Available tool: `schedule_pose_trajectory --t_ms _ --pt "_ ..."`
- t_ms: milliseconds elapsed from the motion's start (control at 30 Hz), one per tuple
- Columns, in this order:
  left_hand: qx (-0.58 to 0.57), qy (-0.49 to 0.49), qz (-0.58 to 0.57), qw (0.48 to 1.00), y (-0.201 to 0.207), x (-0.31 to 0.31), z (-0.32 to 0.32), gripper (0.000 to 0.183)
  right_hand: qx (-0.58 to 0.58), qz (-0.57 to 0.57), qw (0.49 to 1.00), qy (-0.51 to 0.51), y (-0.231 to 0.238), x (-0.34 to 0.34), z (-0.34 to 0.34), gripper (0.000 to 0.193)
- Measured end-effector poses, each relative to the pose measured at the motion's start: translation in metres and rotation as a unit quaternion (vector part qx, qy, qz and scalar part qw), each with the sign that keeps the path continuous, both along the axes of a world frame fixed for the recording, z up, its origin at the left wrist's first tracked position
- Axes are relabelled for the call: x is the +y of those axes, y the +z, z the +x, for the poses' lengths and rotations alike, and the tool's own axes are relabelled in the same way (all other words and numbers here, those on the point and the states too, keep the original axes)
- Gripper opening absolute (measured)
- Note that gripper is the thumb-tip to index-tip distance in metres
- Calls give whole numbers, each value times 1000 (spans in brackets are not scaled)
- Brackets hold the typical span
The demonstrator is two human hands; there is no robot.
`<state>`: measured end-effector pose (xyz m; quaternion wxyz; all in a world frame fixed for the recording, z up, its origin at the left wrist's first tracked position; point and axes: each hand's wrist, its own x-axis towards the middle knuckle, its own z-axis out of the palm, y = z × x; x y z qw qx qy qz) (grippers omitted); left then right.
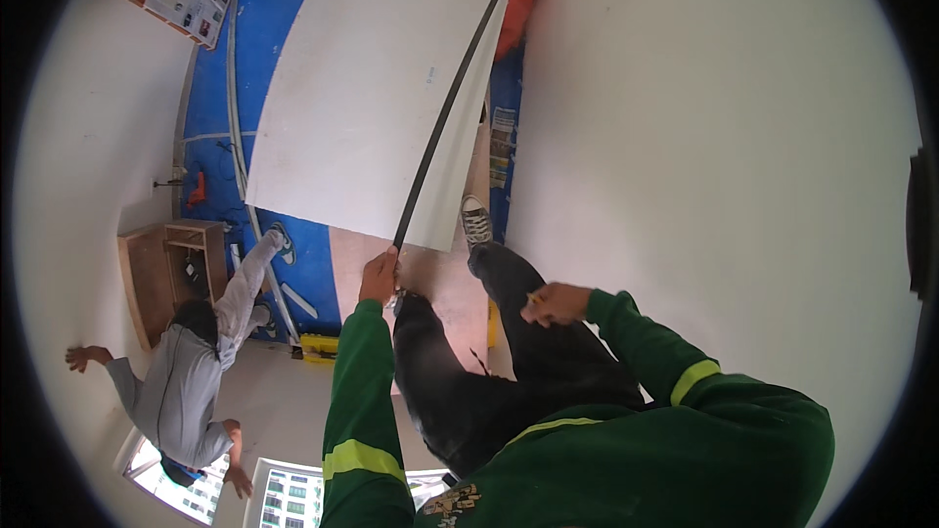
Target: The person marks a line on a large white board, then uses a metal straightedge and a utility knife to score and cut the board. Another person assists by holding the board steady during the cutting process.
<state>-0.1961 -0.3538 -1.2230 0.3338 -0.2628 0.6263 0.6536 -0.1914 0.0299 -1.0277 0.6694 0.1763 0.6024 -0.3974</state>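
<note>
Green sleeves [364, 381], yellow bands; black trousers [469, 381]

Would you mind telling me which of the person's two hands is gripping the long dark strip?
The left hand: it is closed around the lower end of the long dark strip lying across the white board. The right hand rests on the knee, holding nothing visible.

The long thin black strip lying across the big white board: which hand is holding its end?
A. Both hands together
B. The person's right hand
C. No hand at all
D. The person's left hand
D. The left hand in the green sleeve grips the near end of the long thin black strip at the edge of the big white board, while the right hand rests apart over the dark trouser leg.
</note>
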Motion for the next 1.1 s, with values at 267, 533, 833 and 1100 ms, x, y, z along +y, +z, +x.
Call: schedule_pose_trajectory --t_ms 267,533,833,1100 --pt "11 -49 2 999 -99 21 -14 58 230 64 970 -41 -187 15 -115 47" --pt "-63 -81 48 994 -228 14 4 67 274 215 925 -150 -393 23 -213 64" --pt "-198 -16 182 963 -285 10 13 83 210 62 925 -312 -472 5 -233 44" --pt "-91 20 78 993 -273 -35 21 54 296 -23 900 -318 -474 -27 -210 40"
